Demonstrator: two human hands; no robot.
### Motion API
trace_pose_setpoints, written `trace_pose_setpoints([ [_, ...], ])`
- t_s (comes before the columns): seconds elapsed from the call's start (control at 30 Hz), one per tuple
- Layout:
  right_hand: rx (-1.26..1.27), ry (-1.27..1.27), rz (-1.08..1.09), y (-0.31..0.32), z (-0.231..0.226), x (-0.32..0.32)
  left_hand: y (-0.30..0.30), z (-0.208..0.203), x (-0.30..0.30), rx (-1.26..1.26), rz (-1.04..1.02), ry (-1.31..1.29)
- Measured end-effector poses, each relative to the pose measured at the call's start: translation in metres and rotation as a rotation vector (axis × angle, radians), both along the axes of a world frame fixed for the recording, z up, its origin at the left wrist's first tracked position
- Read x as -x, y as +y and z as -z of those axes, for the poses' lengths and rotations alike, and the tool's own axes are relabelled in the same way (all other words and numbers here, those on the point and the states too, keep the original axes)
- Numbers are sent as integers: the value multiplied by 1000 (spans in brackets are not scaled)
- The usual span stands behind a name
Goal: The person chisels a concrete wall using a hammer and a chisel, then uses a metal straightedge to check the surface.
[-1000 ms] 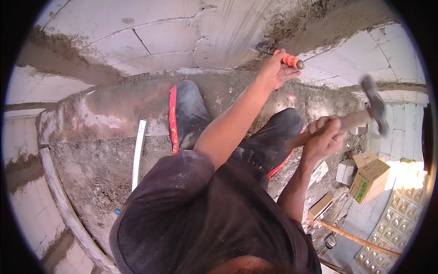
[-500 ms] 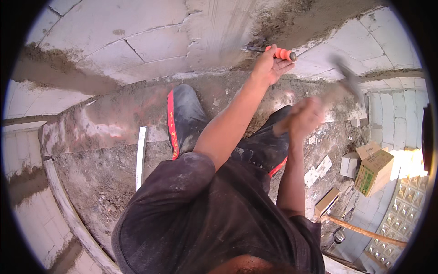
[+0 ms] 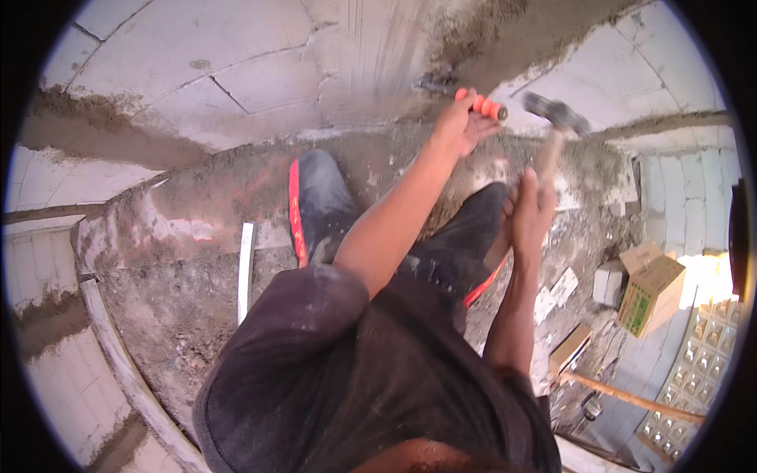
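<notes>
My left hand (image 3: 464, 128) is closed round the orange ribbed grip of a chisel (image 3: 490, 108). The dark metal end of this chisel meets the rough, mortar-smeared lower part of the wall (image 3: 371, 55). To its right, my right hand (image 3: 532, 209) grips the wooden handle of a hammer (image 3: 557, 112). The hammer's dark head, slightly blurred, is just right of the chisel's butt end and apart from it.
Rubble and dust cover the ground (image 3: 173, 315). A white strip (image 3: 245, 272) lies left of my legs. To the right are a cardboard box (image 3: 650, 296), a smaller carton (image 3: 569, 349), broken tile pieces (image 3: 556, 296), a long wooden handle (image 3: 631, 396) and patterned blocks (image 3: 694, 378).
The hammer head has swung left, closer to the chisel's butt end, and is less blurred. My right hand has turned with it. The chisel stays at nearly the same spot.
</notes>
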State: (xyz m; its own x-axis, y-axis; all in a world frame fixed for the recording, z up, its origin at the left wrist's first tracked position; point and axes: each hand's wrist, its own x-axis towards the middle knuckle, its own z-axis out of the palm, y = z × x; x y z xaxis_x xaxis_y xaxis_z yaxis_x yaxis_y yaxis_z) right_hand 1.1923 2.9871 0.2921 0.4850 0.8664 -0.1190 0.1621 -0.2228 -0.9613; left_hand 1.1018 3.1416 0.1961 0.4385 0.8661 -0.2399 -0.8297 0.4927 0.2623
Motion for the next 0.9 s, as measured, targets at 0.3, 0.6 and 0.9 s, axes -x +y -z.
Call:
trace_pose_setpoints([
  [0.3, -20, 87, -110, 7, 19, 4, 10, -17, 3, 3, -13, -90],
  [0.6, -547, 63, 335, 20, 7, 8, 13, -17, 4, -74, 22, -113],
  [0.9, -345, 9, 42, 19, 20, -1, 14, -16, 0, -37, 25, -134],
])
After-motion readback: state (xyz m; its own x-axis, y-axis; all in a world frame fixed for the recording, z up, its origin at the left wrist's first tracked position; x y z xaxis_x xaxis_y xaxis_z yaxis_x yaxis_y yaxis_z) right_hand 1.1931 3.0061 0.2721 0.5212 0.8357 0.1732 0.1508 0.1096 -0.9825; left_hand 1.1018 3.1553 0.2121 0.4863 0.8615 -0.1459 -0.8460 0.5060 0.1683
